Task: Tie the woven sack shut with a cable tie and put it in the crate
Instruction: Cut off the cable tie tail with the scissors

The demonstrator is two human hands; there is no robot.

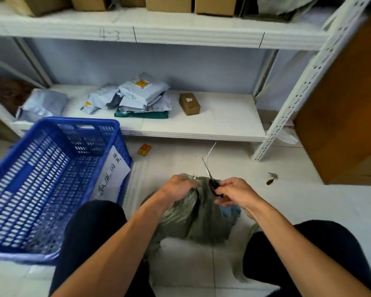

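The sack (193, 213) sits on the tiled floor (255, 202) between the person's knees. Its body spreads toward the person and its gathered neck points up and away, toward the shelf (201, 129). It is grey-green woven plastic, creased, with folds running into the neck.

From the neck a thin white cable tie (211, 150) sticks out, its free tail slanting up and to the right. The left hand (178, 187) is on the left of the neck, fingers curled tight round the bunched cloth. The right hand (236, 191) is just right of the neck, fingers clenched on the black handles of the scissors (208, 171). Their blades point up along the tail and meet its lower part.

The blue crate (51, 125) stands just left of the sack, a white paper label facing it.
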